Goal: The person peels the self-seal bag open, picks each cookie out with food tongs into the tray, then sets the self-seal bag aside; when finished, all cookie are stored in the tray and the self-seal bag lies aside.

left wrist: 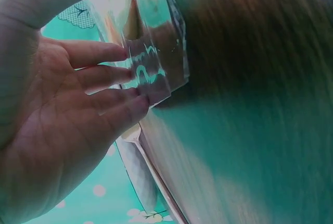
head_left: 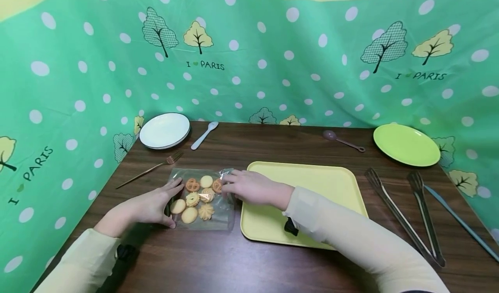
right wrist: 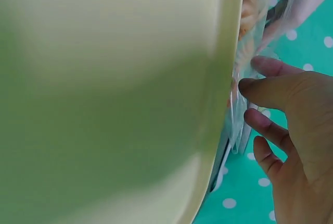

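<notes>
A clear plastic bag of cookies (head_left: 199, 200) lies flat on the dark wooden table, with round, flower-shaped and pretzel-shaped cookies visible inside. My left hand (head_left: 156, 204) is at the bag's left side, fingers and thumb spread along its edge. In the left wrist view, the fingertips (left wrist: 136, 99) of its nearly straight fingers touch the clear plastic. Over the bag's upper right corner is my right hand (head_left: 253, 187), reaching across the yellow tray (head_left: 312, 176). The right wrist view shows its thumb and fingers loosely bent and apart, with the tips right at the bag.
A fork (head_left: 153, 168), a pale spoon (head_left: 204, 136) and white plates (head_left: 165, 130) lie behind the bag. At the right are a green plate (head_left: 406, 144), a purple spoon (head_left: 343, 141), metal tongs (head_left: 405, 215) and a blue stick-like utensil (head_left: 461, 219). A green dotted cloth hangs behind the table.
</notes>
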`<state>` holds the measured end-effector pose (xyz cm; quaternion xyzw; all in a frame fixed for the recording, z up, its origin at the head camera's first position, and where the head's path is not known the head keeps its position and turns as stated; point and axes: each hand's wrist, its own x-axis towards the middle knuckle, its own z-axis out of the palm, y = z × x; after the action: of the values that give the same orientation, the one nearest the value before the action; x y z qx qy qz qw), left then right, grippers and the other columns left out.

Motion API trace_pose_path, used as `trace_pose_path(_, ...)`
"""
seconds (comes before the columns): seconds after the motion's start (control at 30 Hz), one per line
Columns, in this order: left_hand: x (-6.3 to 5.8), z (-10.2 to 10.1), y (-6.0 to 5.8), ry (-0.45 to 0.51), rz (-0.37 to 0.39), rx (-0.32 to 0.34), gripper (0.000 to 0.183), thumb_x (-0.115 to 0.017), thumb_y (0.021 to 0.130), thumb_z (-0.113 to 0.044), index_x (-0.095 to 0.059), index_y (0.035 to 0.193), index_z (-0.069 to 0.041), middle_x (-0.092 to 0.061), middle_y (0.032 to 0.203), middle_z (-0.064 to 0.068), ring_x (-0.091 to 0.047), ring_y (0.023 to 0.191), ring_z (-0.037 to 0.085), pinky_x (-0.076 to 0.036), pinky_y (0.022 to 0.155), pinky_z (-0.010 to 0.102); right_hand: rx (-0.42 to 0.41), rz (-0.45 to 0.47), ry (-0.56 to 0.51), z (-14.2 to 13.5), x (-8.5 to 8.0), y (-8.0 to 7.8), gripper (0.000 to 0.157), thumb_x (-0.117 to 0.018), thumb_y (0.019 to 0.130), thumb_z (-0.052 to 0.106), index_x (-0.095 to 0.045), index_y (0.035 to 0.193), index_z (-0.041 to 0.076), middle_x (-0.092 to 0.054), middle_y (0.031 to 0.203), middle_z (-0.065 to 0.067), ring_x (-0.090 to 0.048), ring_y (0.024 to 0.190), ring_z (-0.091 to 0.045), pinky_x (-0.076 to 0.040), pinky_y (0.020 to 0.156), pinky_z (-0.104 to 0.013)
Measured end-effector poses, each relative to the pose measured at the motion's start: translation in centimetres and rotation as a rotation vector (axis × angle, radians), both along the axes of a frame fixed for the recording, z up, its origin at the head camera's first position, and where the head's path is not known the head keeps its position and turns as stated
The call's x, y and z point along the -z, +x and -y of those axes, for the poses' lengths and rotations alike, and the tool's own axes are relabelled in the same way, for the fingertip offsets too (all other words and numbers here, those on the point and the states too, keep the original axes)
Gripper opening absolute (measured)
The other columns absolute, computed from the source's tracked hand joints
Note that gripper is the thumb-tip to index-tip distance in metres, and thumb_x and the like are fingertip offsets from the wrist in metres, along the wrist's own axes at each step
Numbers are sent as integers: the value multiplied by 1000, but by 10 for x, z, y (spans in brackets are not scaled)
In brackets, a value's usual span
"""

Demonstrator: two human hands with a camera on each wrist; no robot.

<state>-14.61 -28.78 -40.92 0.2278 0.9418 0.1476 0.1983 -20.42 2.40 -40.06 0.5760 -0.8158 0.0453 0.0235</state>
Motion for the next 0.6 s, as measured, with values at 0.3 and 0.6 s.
trace_pose_path(0.3,-2,-1,0,2,16,-6,108,-85,66,-37,-25,145,5,-12,155,23,-12,142,41,-30,106,52,16,-74,27,17,4,-13,18,-56,90,11,-61,87,27,-58,95,14,-49,88,-9,-41,69,-24)
trace_pose_path(0.6,-1,0,0,-15,8,-14,109,-85,65,-39,-27,145,5,-13,155,23,-14,141,42,-30,106,53,13,-92,-13,-10,6,-15,15,-63,88,13,-59,80,25,-54,84,12,-45,78,-11,-39,62,-24)
